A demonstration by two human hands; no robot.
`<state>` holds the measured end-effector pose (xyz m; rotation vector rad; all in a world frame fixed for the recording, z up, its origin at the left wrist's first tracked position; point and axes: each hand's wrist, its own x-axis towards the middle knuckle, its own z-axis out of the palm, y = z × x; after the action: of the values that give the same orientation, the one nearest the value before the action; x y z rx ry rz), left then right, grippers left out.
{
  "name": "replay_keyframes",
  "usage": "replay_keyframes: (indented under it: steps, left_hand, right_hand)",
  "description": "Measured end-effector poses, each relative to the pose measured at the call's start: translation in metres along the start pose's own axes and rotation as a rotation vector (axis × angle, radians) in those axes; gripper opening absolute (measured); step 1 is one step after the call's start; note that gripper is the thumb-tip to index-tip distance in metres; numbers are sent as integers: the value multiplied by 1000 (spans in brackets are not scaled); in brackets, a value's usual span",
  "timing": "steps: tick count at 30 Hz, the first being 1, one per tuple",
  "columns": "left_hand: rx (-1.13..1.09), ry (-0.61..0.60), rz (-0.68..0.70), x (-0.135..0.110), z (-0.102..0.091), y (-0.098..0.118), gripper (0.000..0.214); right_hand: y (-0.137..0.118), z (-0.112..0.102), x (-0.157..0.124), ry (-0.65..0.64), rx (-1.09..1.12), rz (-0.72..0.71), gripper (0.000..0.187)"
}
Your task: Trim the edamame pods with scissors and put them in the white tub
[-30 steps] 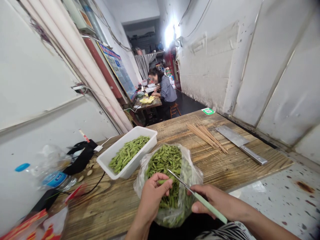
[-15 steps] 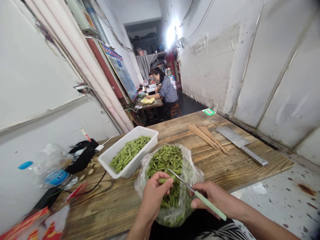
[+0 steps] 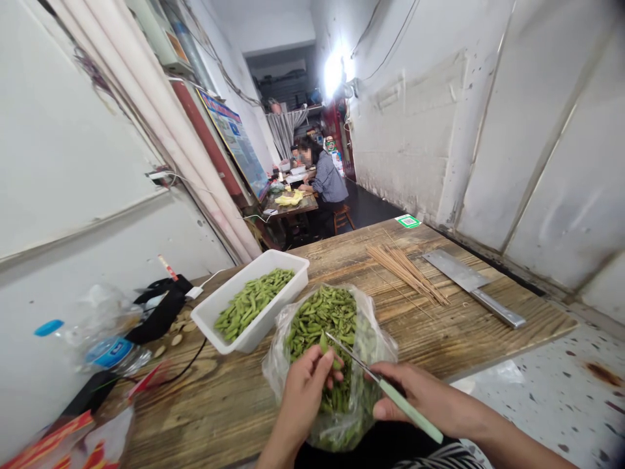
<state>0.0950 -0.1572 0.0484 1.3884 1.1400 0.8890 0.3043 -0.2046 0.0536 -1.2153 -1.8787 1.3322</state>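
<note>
White tub and plastic bag hold green pods

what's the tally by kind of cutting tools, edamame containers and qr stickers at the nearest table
Cleaver: 1
Green-handled cutting tool: 1
White plastic edamame tub: 1
Clear plastic edamame bag: 1
QR code sticker: 1
Total: 5
</note>
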Motion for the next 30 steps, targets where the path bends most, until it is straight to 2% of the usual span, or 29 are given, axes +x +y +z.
replay_keyframes:
  steps: [6, 13, 16, 17, 19, 23, 25, 27, 28, 30]
  left_hand:
    - [91, -108, -7, -4, 3, 5, 31]
    - [95, -106, -55, -7, 8, 8, 35]
    - [123, -77, -94, -6, 2, 8, 36]
    - [141, -33, -93, -4, -6, 11, 36]
    - [213, 135, -39, 3, -30, 21, 35]
    - [561, 673, 200, 32, -98, 52, 25]
    - [622, 785, 214, 47, -117, 66, 15]
    - [590, 794, 242, 51, -111, 80, 9]
    - [536, 716, 301, 47, -97, 87, 17]
    - [297, 562, 425, 28, -55, 103, 37]
  right_hand:
    - [-1, -2, 0, -17, -10, -10, 45]
    - [4, 4, 3, 18, 85, 16, 43]
    - [8, 4, 4, 24, 84, 52, 41]
    - [9, 3, 4, 33, 70, 67, 41]
    - [9, 1, 1, 51, 43, 93, 40]
    - [8, -1, -4, 50, 82, 103, 42]
    - [8, 0, -2, 41, 120, 114, 44]
    - [9, 1, 3, 37, 154, 130, 45]
    - [11, 3, 6, 40, 166, 147, 45]
    - [19, 7, 5, 32, 196, 177, 51]
